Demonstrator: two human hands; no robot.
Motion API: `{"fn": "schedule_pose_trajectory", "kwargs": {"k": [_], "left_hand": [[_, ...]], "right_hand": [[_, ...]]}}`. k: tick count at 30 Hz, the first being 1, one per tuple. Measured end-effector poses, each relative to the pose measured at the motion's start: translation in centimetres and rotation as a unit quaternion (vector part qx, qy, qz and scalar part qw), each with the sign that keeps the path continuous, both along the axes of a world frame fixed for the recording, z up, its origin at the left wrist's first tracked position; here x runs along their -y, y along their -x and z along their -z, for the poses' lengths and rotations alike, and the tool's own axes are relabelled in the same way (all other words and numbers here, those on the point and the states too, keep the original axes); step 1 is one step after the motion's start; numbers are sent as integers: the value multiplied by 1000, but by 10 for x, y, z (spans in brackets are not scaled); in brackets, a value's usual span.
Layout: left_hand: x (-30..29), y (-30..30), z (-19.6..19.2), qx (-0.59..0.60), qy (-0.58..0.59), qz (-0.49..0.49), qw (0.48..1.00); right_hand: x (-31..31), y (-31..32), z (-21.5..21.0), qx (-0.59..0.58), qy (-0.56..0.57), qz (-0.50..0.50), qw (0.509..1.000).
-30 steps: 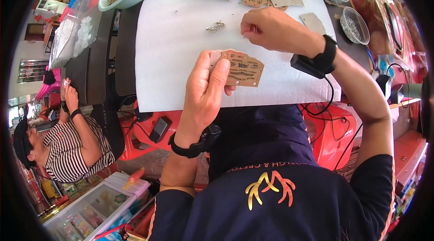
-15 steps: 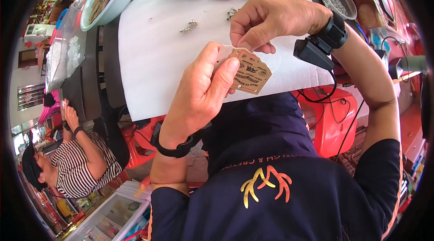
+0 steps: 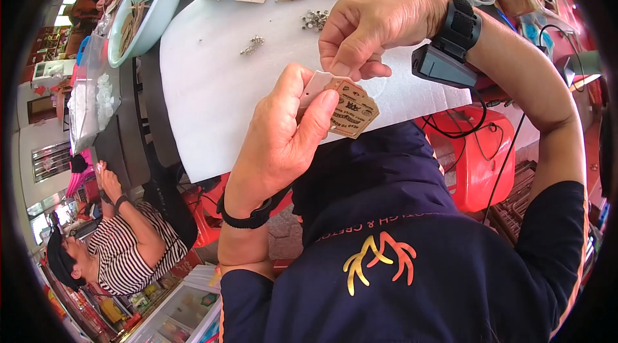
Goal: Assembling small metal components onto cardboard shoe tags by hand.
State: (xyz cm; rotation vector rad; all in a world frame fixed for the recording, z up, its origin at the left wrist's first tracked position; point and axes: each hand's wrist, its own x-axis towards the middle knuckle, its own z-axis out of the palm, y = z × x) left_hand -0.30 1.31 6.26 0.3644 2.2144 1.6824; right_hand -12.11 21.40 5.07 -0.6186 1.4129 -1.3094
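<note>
left fingers [image 3: 317, 118]: brown card [image 3: 354, 111] | right fingers [image 3: 355, 50]: its far edge | sheet [image 3: 199, 98]: room leftward

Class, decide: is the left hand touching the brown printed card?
Touching: the head view shows the left hand pinching the brown printed card, thumb pressed on its face.

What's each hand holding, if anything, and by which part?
Left hand: brown printed cardboard tag, by its left side. Right hand: at its upper edge; any hold is hidden.

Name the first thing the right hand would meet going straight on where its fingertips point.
Probably the brown printed card in the left hand: the right hand is at its upper edge, though contact is unclear.
</note>
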Motion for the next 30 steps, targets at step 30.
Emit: {"fn": "schedule_pose_trajectory", "kwargs": {"k": [30], "left_hand": [[-2, 8, 41, -169, -38, -139, 975]], "right_hand": [[-7, -39, 4, -186, 56, 175, 965]]}}
